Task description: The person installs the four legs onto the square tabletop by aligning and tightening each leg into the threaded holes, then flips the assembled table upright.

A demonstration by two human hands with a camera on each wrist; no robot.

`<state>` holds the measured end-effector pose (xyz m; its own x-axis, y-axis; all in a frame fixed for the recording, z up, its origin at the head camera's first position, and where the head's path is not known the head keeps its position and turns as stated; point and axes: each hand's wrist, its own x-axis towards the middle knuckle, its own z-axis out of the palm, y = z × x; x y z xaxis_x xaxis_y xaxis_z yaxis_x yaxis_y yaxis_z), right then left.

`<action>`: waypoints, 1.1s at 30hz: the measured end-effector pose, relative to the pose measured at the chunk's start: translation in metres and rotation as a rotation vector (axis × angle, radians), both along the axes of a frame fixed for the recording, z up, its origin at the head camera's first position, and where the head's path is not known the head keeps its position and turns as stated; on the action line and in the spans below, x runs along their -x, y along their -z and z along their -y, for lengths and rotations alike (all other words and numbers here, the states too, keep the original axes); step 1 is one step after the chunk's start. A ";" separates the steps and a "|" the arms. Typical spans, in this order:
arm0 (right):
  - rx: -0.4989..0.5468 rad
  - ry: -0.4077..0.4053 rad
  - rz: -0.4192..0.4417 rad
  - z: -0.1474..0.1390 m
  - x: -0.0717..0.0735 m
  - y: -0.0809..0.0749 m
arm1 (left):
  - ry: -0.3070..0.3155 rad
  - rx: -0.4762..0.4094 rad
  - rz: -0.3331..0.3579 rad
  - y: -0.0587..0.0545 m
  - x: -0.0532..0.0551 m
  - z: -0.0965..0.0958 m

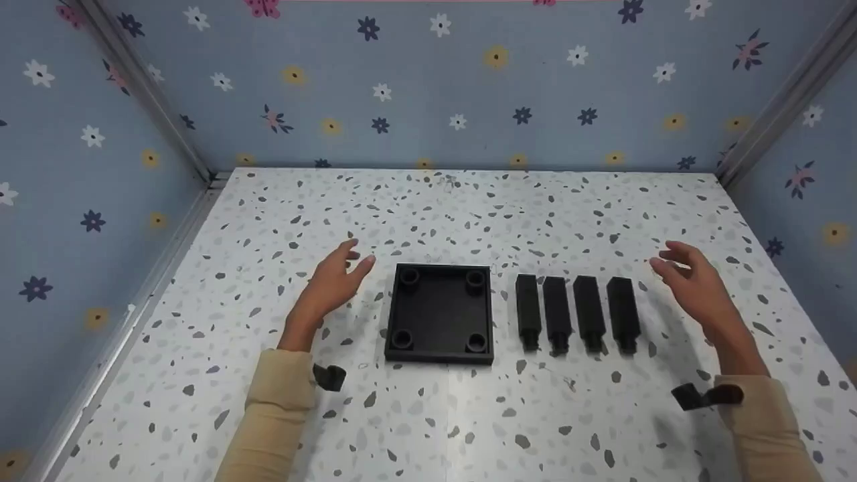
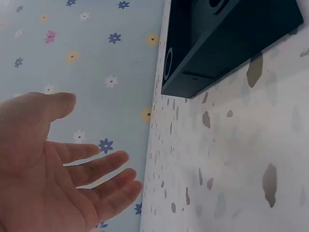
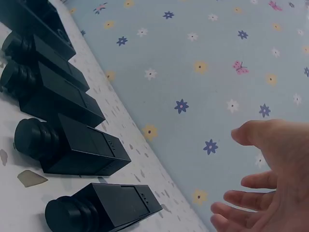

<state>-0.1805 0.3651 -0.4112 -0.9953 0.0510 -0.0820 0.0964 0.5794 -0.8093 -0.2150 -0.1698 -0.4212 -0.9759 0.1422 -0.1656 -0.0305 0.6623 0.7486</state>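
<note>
A square black tray-like piece (image 1: 440, 311) with a raised rim and a round socket in each corner lies on the speckled table. To its right, several black square legs (image 1: 589, 311) lie side by side, their round threaded-looking ends toward the person. My left hand (image 1: 333, 281) hovers left of the square piece, fingers relaxed and holding nothing; its open palm shows in the left wrist view. My right hand (image 1: 696, 284) is held to the right of the rightmost leg (image 1: 623, 313), apart from it, with fingers loosely bent and nothing in them.
The white speckled table (image 1: 442, 214) is bounded by blue flowered panels (image 1: 428, 80) at the back and both sides. Grey metal posts (image 1: 144, 90) stand at the back corners. A black strap end (image 1: 329, 377) sticks out from the left cuff.
</note>
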 end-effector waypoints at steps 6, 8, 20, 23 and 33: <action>0.142 -0.007 0.053 -0.008 0.000 0.010 | 0.034 -0.050 0.090 0.010 -0.002 -0.004; 0.174 -0.018 0.080 -0.009 0.000 0.013 | 0.039 -0.099 0.129 0.014 -0.002 -0.006; 0.283 -0.041 0.307 -0.012 0.001 0.031 | 0.055 -0.247 0.298 0.029 -0.008 -0.024; 0.278 -0.060 0.330 -0.010 0.000 0.035 | 0.063 -0.248 0.316 0.032 -0.008 -0.026; 0.287 -0.046 0.359 -0.001 0.004 0.037 | 0.087 -0.280 0.347 0.034 -0.010 -0.025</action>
